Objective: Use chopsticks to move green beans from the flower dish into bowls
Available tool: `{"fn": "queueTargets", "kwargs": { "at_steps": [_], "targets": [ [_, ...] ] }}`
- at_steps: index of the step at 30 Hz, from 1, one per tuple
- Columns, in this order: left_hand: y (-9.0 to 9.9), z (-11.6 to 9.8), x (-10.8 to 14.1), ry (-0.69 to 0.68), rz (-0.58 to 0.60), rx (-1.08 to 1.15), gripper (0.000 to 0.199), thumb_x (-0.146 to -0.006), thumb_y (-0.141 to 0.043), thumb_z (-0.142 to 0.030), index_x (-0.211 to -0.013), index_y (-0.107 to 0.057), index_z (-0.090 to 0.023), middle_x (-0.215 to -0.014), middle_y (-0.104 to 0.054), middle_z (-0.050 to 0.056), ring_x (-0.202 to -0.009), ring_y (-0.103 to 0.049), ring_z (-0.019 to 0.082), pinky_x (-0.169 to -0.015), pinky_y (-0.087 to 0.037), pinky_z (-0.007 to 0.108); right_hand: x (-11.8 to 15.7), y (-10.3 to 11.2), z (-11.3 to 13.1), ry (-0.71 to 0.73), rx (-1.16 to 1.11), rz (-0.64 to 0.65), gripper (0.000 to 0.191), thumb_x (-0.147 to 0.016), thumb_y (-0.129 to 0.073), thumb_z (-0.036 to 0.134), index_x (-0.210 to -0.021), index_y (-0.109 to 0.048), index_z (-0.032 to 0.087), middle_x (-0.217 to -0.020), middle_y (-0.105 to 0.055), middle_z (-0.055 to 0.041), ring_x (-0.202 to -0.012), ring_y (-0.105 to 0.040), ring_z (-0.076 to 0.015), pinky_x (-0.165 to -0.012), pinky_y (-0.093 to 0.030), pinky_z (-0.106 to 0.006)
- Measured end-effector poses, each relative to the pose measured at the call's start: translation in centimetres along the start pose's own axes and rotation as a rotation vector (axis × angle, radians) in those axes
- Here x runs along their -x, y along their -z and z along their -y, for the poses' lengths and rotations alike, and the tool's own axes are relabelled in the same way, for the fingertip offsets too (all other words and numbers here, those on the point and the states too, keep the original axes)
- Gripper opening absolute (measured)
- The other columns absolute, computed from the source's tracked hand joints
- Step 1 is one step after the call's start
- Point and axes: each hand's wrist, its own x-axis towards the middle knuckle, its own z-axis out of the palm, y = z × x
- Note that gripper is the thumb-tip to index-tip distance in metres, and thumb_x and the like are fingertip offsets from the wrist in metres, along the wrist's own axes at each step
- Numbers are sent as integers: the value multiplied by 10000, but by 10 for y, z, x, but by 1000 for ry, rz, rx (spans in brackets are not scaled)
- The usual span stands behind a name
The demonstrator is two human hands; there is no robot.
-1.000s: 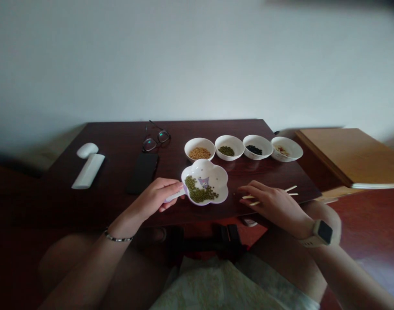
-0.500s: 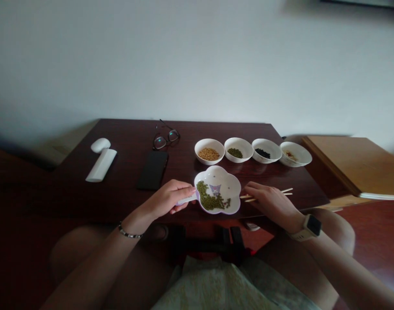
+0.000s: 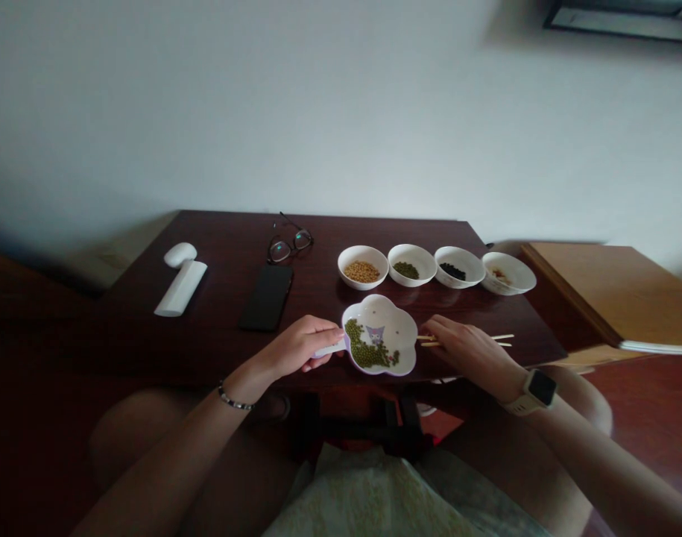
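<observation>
Dish handle (image 3: 329, 349) gripped in my left hand (image 3: 299, 347), chopsticks (image 3: 500, 340) closed in my right hand (image 3: 466, 354)

The dish (image 3: 399, 321), holding mung beans (image 3: 366, 354), is near the table's (image 3: 206, 298) near edge, between my hands; four white bowls (image 3: 363, 267) stand in a row just beyond it.

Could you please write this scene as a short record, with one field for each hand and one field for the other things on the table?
Left hand: the left hand holds the handle of a flower-shaped white dish
Dish contents: mung beans
Right hand: the right hand holds wooden chopsticks
Bowls: yellow beans; green beans; black beans; a bowl with a little residue
Rest: dark wooden table; black smartphone; eyeglasses
</observation>
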Motion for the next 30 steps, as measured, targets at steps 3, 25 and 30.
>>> {"fn": "queueTargets", "kwargs": {
  "at_steps": [3, 25, 30],
  "targets": [
    [2, 4, -5, -7, 15, 7, 483, -1140, -631, -561, -870, -701, -167, -555, -534, -35, -453, -389, 103, -442, -274, 227, 4, 11, -5, -9, -16, -112, 116, -1101, -663, 152, -1172, -709, 231, -1168, -798, -73, -887, -812, -270, -690, -512, -356],
    [-49, 5, -31, -59, -52, 109, 511, -1130, -639, -607, -919, -726, -150, -566, -517, -52, -443, -381, 97, -437, -248, 227, 23, 69, 14, -13, -673, -1012, 377, -1228, -554, 466, -1181, -883, 289, -931, -773, -72, -760, -667, -239, -709, -524, -393],
    [-61, 3, -33, -81, -104, 83, 511, -1145, -615, -594, -926, -720, -144, -551, -501, -63, -437, -366, 92, -451, -227, 238, 8, 76, -2, -41, -848, -1387, 554, -1204, -502, 617, -871, -753, 253, -856, -690, -104, -750, -633, -254, -666, -486, -416]
  ]
}}
